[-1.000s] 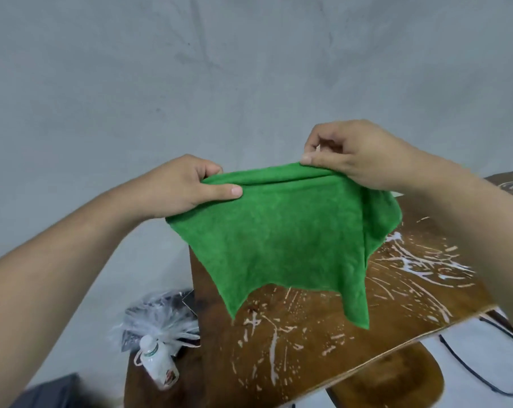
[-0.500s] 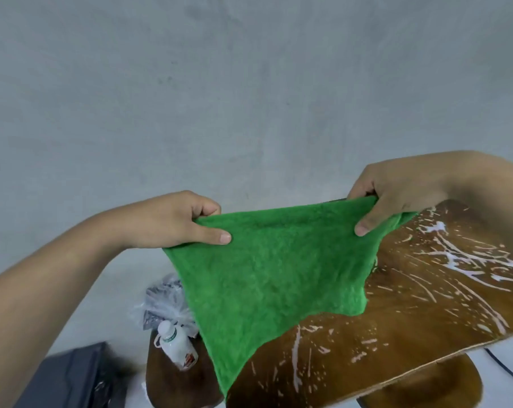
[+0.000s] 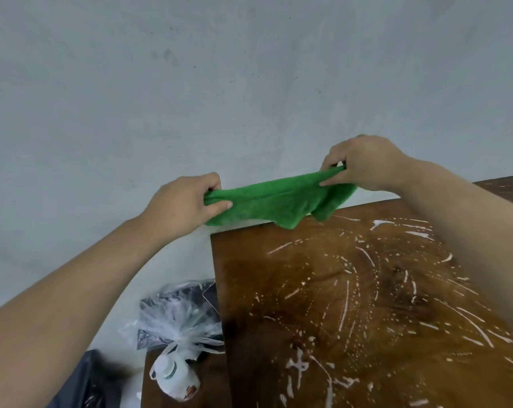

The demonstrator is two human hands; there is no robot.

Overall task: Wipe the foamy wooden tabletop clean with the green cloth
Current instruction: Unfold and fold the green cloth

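green cloth (image 3: 274, 201) now bunched narrow, farther out past the tabletop (image 3: 352, 304) edge

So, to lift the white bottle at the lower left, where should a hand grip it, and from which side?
Grip the white bottle around its body just below the cap, coming from above. It lies tilted with the cap end up; the plastic bag and the tabletop edge crowd its other sides.

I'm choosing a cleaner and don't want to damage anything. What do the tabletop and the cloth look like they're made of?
Tabletop: wood or wood veneer, dark brown with swirling grain, probably varnished, since it has a slight sheen and the white foam sits on top in streaks. Cloth: green, with a fuzzy matte nap and limp drape, likely microfibre, though terry is possible.
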